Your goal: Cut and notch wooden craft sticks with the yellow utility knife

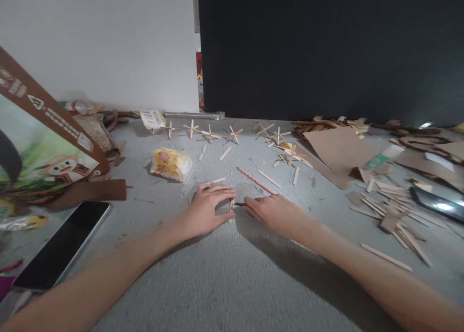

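Note:
Near the middle of the grey surface, my left hand (208,210) holds a short wooden stick (232,205) between fingertips and thumb. My right hand (273,213) is closed on a small dark tool, its pointed tip (239,204) at the stick's right side; most of the tool is hidden in the fingers. A red and white pencil-like rod (253,180) lies just beyond my right hand. Another thin stick (216,181) lies beyond my left fingers, and a loose stick (269,179) lies right of the rod.
Several crossed-stick pieces (192,128) stand along the back. A yellow wrapped packet (170,164) is beyond my left hand. At left are a phone (63,245) and a printed bag (47,143). Cardboard (339,151), a glue-like tube (384,157) and piled sticks (402,216) lie right.

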The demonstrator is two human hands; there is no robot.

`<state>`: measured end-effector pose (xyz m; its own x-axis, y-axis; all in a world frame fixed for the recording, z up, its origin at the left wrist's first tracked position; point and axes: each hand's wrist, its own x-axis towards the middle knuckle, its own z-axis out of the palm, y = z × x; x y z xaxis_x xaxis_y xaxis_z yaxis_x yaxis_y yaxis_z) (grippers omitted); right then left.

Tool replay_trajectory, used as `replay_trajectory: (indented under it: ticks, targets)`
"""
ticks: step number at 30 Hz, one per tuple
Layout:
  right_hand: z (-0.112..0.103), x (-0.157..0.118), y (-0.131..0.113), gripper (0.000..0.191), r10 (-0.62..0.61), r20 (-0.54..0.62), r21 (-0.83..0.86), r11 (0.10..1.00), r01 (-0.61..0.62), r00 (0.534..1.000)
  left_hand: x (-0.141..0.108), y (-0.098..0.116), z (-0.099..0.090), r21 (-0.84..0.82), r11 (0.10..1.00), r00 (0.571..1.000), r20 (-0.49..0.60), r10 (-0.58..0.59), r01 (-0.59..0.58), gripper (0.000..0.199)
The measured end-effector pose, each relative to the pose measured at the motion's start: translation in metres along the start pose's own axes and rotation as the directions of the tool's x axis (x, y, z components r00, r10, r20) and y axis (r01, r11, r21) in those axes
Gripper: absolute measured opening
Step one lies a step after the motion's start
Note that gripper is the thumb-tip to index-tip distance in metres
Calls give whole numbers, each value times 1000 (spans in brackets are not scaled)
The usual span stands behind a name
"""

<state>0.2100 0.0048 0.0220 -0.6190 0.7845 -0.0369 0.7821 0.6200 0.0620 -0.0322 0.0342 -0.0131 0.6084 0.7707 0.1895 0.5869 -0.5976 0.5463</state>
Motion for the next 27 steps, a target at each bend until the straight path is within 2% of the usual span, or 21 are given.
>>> replay_trajectory:
  ticks: [18, 27]
  targets:
    - [-10, 6, -2, 34, 19, 127, -92, 996, -7, 992, 2, -4, 2, 5, 1000, 1000, 7, -4, 3, 41]
    - [-5, 6, -2, 36, 18, 107, -106, 994, -7, 994, 3, -3, 1, 13, 1000, 1000, 10, -13, 13, 39]
